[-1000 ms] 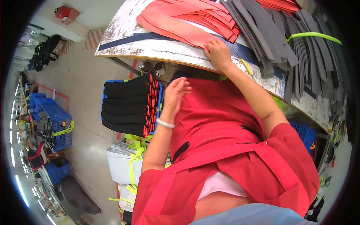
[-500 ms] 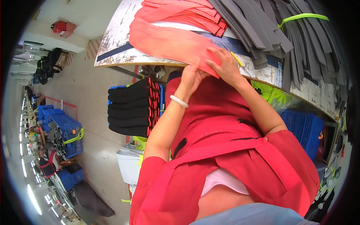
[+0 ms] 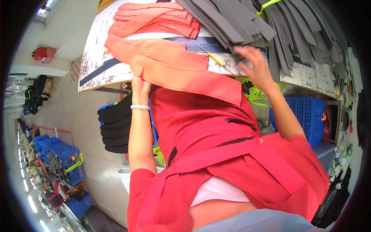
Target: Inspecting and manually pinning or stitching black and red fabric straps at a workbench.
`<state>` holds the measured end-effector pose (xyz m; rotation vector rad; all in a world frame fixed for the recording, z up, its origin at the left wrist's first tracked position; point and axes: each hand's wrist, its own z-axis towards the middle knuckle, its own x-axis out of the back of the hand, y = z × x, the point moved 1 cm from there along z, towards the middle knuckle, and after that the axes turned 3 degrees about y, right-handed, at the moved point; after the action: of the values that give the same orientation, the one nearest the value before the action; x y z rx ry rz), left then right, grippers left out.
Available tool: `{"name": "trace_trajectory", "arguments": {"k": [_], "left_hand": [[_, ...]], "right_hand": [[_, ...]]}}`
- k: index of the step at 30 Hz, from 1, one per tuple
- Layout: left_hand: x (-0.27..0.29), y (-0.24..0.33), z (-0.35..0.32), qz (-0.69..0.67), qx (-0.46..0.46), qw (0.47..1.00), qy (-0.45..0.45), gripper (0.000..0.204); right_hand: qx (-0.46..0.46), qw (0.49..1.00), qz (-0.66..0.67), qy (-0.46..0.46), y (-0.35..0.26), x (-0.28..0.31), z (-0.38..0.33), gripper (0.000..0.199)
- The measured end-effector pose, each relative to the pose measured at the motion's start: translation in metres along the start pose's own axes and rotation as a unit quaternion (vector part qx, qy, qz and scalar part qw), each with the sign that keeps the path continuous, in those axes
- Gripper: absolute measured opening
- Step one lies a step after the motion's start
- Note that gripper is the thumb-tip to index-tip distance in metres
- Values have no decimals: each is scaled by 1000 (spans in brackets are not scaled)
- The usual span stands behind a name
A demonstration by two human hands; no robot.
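A long coral fabric strip (image 3: 185,80) with a rounded left end and stitched edges lies slantwise across the table's front edge, its square right end hanging over my red apron. My left hand (image 3: 141,83) grips the rounded end, thumb on top and fingers underneath. To the right, my right hand (image 3: 256,69) is raised with fingers apart and holds nothing. Near it lies a thin tool with a yellow handle (image 3: 215,58). Behind the held strip rest more coral strips (image 3: 154,51), and a heap of similar coral pieces (image 3: 154,21) sits farther back.
Grey strips (image 3: 228,19) cover the table's far right, some bundled with a green tie (image 3: 267,5). Below the table's left end stands a blue crate with folded black pieces (image 3: 116,127). Another blue crate (image 3: 303,116) sits under the right side.
My left hand has moved left to the strip's rounded end. My right hand has let go and risen to the right. The strip now lies nearer me, and the view has shifted.
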<state>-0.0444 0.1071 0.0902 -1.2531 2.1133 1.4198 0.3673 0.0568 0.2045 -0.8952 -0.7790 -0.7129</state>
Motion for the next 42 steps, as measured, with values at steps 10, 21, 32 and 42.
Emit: {"name": "trace_trajectory", "arguments": {"k": [10,21,32,42], "left_hand": [[11,-2,7,-44,-37,998,-33,38],[-11,1,7,-25,-24,995,-91,29],[-49,-31,-114,82,-243,966,-25,27],[-23,11,-145,40,-243,969,-14,21]], "right_hand": [[86,956,175,218,-43,11,45,35],[260,898,8,-355,-34,26,-54,36],[-35,926,348,-143,-147,-122,19,39],[-2,917,371,-149,-192,-125,35,30]]}}
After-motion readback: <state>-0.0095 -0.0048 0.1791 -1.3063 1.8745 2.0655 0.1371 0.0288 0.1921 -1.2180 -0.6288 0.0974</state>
